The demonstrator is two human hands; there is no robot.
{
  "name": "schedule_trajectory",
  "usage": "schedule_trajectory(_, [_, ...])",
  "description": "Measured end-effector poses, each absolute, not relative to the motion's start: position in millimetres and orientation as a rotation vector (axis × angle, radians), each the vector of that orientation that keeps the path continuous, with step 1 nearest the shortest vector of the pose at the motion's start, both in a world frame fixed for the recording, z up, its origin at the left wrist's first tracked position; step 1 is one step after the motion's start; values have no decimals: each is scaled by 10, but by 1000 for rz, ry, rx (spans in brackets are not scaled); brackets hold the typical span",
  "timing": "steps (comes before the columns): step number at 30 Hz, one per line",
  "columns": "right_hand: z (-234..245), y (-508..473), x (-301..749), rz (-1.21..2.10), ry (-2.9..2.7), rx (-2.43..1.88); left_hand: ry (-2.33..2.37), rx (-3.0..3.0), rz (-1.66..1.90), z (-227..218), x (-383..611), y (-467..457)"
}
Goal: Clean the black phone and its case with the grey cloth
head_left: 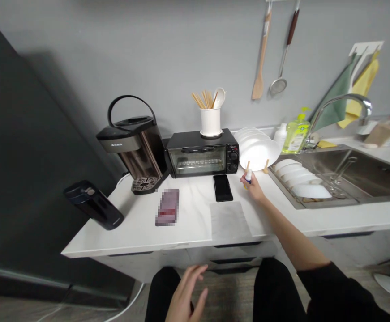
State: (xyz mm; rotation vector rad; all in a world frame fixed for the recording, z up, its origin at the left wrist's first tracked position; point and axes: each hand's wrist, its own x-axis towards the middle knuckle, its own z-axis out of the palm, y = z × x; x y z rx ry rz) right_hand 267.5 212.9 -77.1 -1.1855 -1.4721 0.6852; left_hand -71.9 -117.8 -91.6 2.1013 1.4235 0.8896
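My right hand (256, 188) reaches over the counter, its fingers wrapped round a small bottle (248, 175) with a white top and a blue band. Most of the bottle's lower part is hidden by the fingers. My left hand (187, 293) is low in front of the counter, above my lap, its fingers apart and holding nothing. A black smartphone (223, 188) lies face up just left of my right hand. Below the phone, a thin pale grey cloth (230, 220) is spread flat near the counter's front edge. Farther left lies a blurred-out purplish rectangular item (168, 206).
A toaster oven (199, 161) carries a white utensil holder (211, 121). Left of it stand a water dispenser (144, 152) and a dark thermos (96, 205). White plates (260, 154) lean behind my right hand. Bowls (310, 190) sit by the sink (379, 183), near a soap bottle (296, 134).
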Motion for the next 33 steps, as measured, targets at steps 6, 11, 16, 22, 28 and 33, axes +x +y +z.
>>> schedule_trajectory(6, [-877,2391,2736,629,-1453,-1281,1486,2047,984,-928,-824,-1217])
schedule_trajectory(11, [-942,2182,2820,546,-1407,-1330,1532,2013,1044,-748,-698,-1105])
schedule_trajectory(16, [-983,1731,2943,440,-1371,-1371,1424,2069,1034,-399,-481,-736])
schedule_trajectory(22, [-1047,1209,2897,460,-1438,-1430,1559,2166,882,-90,-69,263])
schedule_trajectory(28, [-924,1039,2850,604,-1635,-1406,1856,2066,621,-21,375,1326])
schedule_trajectory(33, [-795,1175,2753,640,-1747,-1435,2010,2010,476,-53,671,1706])
